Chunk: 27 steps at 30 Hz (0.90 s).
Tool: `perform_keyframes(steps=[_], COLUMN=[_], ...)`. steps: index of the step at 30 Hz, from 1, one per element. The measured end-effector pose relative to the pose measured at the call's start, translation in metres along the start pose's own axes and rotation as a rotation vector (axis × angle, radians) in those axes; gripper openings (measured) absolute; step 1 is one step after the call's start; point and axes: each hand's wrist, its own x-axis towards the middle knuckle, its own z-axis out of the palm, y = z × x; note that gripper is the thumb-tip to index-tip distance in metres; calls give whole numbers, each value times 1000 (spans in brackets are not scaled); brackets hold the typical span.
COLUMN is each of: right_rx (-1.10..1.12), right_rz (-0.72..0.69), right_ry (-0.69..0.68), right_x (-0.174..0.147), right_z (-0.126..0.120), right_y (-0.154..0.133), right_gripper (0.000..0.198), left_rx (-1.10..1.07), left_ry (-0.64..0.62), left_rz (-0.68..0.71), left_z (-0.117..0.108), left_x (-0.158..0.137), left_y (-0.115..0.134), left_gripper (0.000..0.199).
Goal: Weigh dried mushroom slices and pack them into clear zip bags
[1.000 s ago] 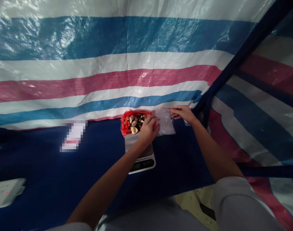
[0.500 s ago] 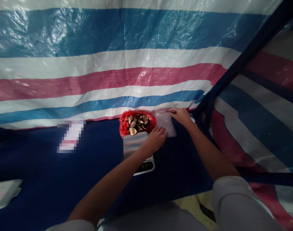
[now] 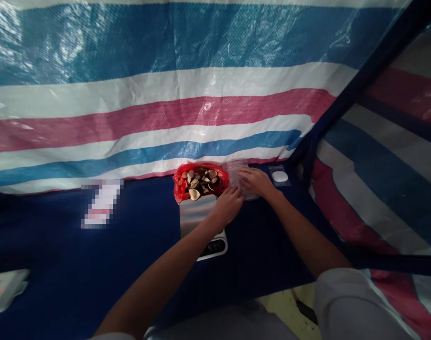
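- Clear plastic bag (image 3: 237, 165): far side of the bench (image 3: 144, 226), right of the red bag (image 3: 180, 189).
- Right hand (image 3: 255, 181) lies over it, left hand (image 3: 231, 202) at its near left; whether either grips, I cannot tell.
- Step seems to be handling the clear bag; next calls for light fingertip control.
- Scale (image 3: 193, 211): nearer, left.

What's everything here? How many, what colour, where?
sheet: some, blue-white-pink, around
poles: several, dark, right
table: one, blue, middle
red bag: one, table's back
pieces: many, brown-cream, in red bag
scale: one, white-silver, before red bag
plastic: maybe one, clear, right of red bag
oval: one, white, right
packet: one, clear, at oval
strip: one, white-red, left
box: one, white, leftmost
floor: one, yellowish, bottom
bar: one, black, bottom
clothing: some, grey, bottom
left hand: one, beside plastic
right hand: one, on plastic
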Motion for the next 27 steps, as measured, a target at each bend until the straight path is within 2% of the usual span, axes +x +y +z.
perform_keyframes(steps=[12, 18, 22, 27], right_rx=[-28, 0, 8, 59], right_rz=[-142, -154, -136, -22], right_ry=[-31, -41, -39, 42], right_x=[3, 3, 6, 3], right_z=[24, 29, 25, 5], right_y=[20, 21, 20, 17], right_gripper=[40, 41, 38, 38], left_rx=[-2, -23, -40, -61], left_ry=[-35, -24, 6, 72], left_rz=[-45, -55, -64, -72], left_z=[5, 11, 10, 0], left_x=[1, -2, -3, -8], left_y=[2, 4, 5, 8], left_gripper=[25, 30, 35, 29])
